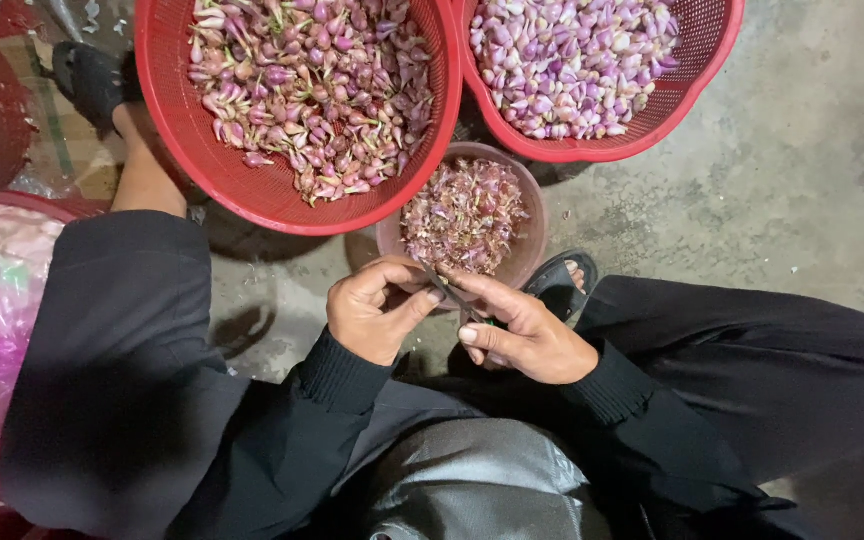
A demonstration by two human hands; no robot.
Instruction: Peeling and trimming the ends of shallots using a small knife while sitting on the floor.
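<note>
My left hand pinches a small shallot; right hand grips a thin dark blade; trimming shallowly over the round brown scrap bowl, frame centre, seems wise.

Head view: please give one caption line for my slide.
Two hands trim a shallot with a knife over a bowl of peels.

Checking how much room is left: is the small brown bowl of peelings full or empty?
Nearly full: the small round brown bowl holds a heap of purple-pink peelings up to its rim.
</note>
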